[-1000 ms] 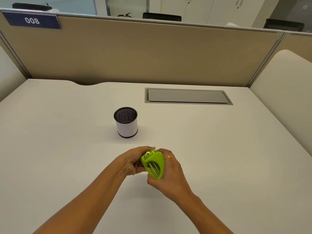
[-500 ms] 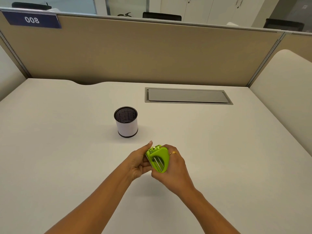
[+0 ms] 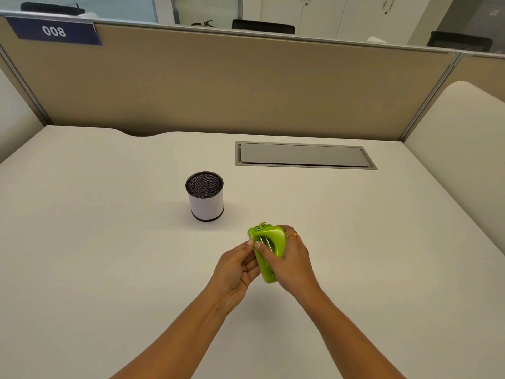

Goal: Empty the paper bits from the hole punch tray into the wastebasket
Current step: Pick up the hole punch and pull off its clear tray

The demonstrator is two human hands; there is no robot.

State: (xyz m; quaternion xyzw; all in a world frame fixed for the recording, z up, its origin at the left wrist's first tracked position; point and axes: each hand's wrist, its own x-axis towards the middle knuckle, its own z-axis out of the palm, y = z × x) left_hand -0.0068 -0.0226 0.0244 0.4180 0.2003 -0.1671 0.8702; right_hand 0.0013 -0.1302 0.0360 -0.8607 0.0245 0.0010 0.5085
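Head view: I see both forearms reaching in from the bottom edge and meeting over the desk (image 3: 109, 242), in front of the wastebasket (image 3: 205, 196) and a little to its right. My right hand (image 3: 292, 258) is wrapped around the green hole punch (image 3: 270, 239), back of the hand up and fingers curled over its far side. A thin gold ring (image 3: 293, 236) shows on one finger. My left hand (image 3: 235, 269) is turned palm inward, and its thumb and fingertips pinch the punch's left edge. The punch is held clear of the desk and tipped, with metal parts showing at its top. I cannot tell whether its tray is out or still seated.

The wastebasket is a small round mesh cup with a white band, standing upright on the pale desk, apart from both hands. Behind it and to the right a grey cable hatch (image 3: 303, 155) sits flush in the desktop. Further behind it runs a tan partition (image 3: 246, 86). A blue sign (image 3: 54, 31) reading 008 is fixed at the partition's top, up and left of the wastebasket. Office cabinets and dark chair backs show beyond it.
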